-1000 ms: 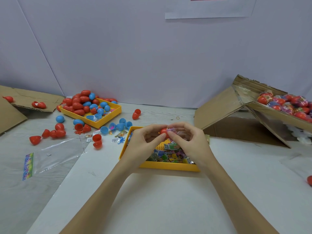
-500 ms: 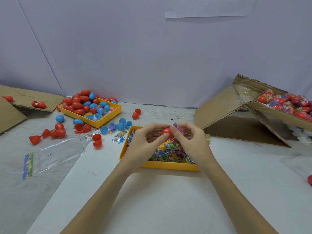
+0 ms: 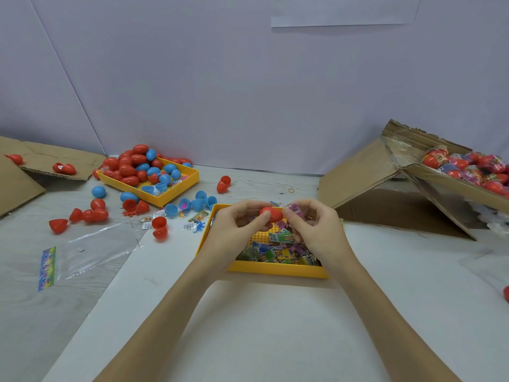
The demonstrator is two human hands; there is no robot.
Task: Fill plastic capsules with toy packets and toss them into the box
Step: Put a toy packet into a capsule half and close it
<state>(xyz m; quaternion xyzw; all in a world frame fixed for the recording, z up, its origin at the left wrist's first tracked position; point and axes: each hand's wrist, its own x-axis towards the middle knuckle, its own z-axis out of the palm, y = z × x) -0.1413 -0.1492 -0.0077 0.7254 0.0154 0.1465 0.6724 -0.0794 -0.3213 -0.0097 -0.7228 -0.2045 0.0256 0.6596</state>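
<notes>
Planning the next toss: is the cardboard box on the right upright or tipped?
Tipped. The cardboard box leans with its opening turned toward the table, and filled capsules lie piled against its lower wall.

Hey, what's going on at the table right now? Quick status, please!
Left hand grip on red capsule. Right hand pinching pink toy packet against it. Box at right, nothing in between.

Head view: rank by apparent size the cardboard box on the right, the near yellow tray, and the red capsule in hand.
1. cardboard box, partly cut off at the frame edge
2. near yellow tray, though it is closer to the camera
3. red capsule, pinched between left hand and right hand
</notes>
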